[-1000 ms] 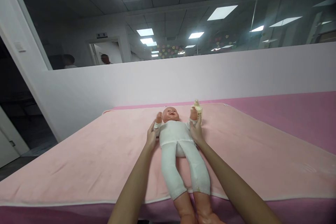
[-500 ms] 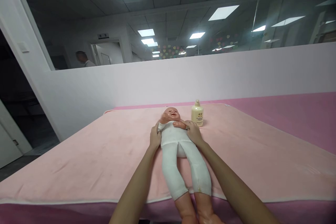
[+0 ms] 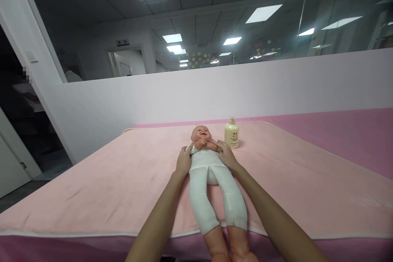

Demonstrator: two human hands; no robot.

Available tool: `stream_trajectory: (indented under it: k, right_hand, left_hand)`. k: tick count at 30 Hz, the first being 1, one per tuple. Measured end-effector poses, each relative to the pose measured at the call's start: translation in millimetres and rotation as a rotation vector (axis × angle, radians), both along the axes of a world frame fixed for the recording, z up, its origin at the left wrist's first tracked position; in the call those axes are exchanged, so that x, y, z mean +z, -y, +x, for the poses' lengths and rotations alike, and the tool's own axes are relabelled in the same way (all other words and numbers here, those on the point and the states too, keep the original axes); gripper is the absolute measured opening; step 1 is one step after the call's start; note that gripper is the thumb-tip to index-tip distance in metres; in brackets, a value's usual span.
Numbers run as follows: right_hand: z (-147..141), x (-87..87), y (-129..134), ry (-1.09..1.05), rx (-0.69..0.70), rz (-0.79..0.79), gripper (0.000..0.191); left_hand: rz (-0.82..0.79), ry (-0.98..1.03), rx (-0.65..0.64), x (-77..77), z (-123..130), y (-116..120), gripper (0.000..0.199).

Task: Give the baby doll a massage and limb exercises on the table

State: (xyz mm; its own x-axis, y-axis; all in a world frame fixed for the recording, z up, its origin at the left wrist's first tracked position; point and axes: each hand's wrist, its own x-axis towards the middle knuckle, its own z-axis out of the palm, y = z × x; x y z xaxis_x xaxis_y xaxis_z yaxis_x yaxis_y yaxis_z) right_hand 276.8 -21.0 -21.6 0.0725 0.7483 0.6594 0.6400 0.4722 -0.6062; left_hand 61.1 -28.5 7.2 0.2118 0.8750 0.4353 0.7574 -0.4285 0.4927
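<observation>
A baby doll (image 3: 205, 159) with a white cloth body lies on its back, head away from me, its feet reaching past the near edge of the bed. Both of its forearms are folded over the upper chest. My left hand (image 3: 184, 160) is closed around the doll's arm on the left side, the thumb near its forearm. On the other side, my right hand (image 3: 227, 155) grips the doll's other arm, with fingers curled over it near the elbow. My palms and some of my fingertips are hidden.
A pale yellow pump bottle (image 3: 231, 134) stands just beyond my right hand. Under the doll is a peach towel (image 3: 129, 180) on a pink surface (image 3: 346, 139). A white wall (image 3: 196, 94) with a window closes the far side. A person's white sleeve (image 3: 27, 90) shows in the left doorway.
The doll's left-side arm, raised beside its face before, now lies folded on its chest, my left hand moving slightly inward with it. The person behind the window has moved left.
</observation>
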Motion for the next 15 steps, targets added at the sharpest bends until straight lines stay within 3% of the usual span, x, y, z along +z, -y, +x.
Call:
stream_trajectory:
  k: [7,10,15]
  right_hand:
    - [-0.4,1.5,3.2,-0.200,0.040,0.023,0.060]
    - [-1.9,2.0,7.1,-0.377,-0.073,-0.001,0.059]
    - [5.3,-3.3,5.3,-0.642,-0.387,-0.028,0.063]
  left_hand:
    - [0.029,-0.077,0.007,2.0,0.1,4.1,0.067]
    - [0.013,0.047,0.046,1.6,-2.4,3.7,0.067]
    - [-0.033,0.465,0.152,-5.5,-6.9,-4.7,0.079]
